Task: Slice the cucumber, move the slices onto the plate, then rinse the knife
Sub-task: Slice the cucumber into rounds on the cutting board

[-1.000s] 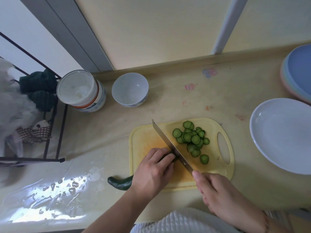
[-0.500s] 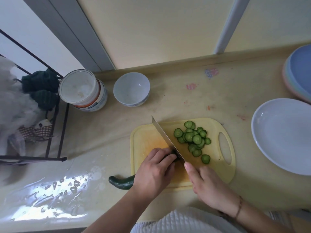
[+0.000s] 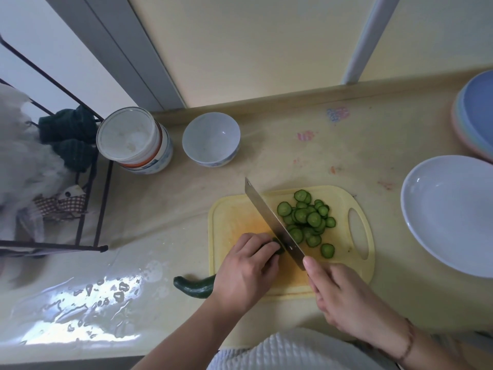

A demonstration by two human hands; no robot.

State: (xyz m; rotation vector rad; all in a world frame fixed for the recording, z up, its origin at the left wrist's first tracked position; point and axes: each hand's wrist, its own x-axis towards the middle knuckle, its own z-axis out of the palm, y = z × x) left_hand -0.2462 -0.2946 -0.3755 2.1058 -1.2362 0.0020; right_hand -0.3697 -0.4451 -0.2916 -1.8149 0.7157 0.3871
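Note:
A dark green cucumber (image 3: 196,285) lies across the left part of the yellow cutting board (image 3: 234,214), its tail sticking out past the board's left edge. My left hand (image 3: 246,268) grips it with curled fingers near the cut end. My right hand (image 3: 344,297) holds the handle of a wide steel knife (image 3: 269,220), forefinger along the spine; the blade stands at the cucumber's cut end. Several round cucumber slices (image 3: 306,222) lie piled on the board right of the blade. An empty white plate (image 3: 450,214) sits to the right of the board.
A white bowl (image 3: 210,140) and a lidded white jar (image 3: 133,140) stand at the back left. A black wire rack (image 3: 88,209) with cloths is at the far left. Stacked coloured plates (image 3: 477,113) sit at the far right. A wet patch (image 3: 88,303) shines on the counter front left.
The knife went forward and down through the cucumber, then drew back towards me and rose, its tip now lifted. My left hand has stayed on the cucumber.

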